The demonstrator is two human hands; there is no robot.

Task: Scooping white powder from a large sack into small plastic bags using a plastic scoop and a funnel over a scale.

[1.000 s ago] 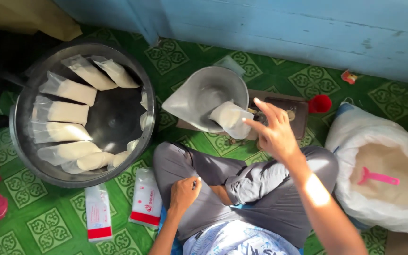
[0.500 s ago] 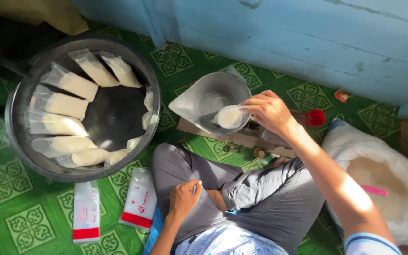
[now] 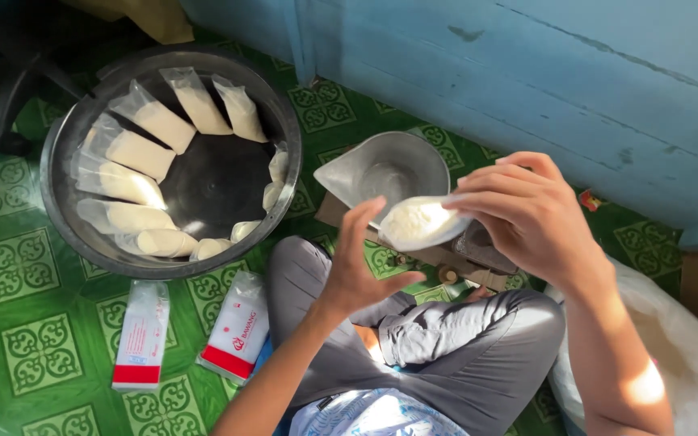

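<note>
A large round metal basin is seen on the green patterned floor, well to the left of the metal scale pan. Clear plastic packets of white powder are leaned in a ring against the basin's inner wall. Two flat white-and-red packs are laid on the floor just below the basin, to the lower left of the scale pan. The left hand is held open just below the scale pan, its fingers spread apart and touching the near end of a small filled plastic bag. That bag of white powder is held in the air in front of the scale pan, at its lower right edge. The right hand is placed to the right of the scale pan, its fingers closed on the bag's far end. A big white sack is seen far to the lower right of the scale pan.
</note>
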